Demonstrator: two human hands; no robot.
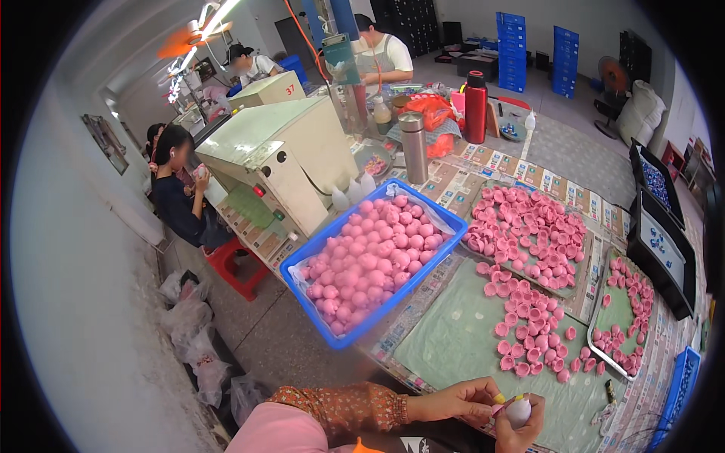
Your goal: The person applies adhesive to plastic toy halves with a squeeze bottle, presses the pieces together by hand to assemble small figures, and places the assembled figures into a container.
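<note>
My left hand (pixel 457 401) reaches in under an orange flowered sleeve, its thumb and fingers pinched on a small pink piece (pixel 497 410), mostly hidden. Closed around a white rounded squeeze bottle (pixel 519 412) is my right hand (pixel 526 430), its fingers meeting the left's. Yellow covers show on fingertips. Both hands are over the near edge of a green cloth (pixel 445 343). Beyond them lie many loose pink half-shell cups (pixel 529 332), some hollow side up. A blue crate (pixel 355 332) at the left holds a heap of round pink balls (pixel 370 253).
More pink cups fill a tray (pixel 521 234) behind and a white-rimmed tray (pixel 600 355) at the right. Black bins (pixel 664 257) line the right edge. A steel flask (pixel 414 147) and red bottle (pixel 475 109) stand beyond the crate, beside a cream machine (pixel 264 166). Co-workers sit farther back.
</note>
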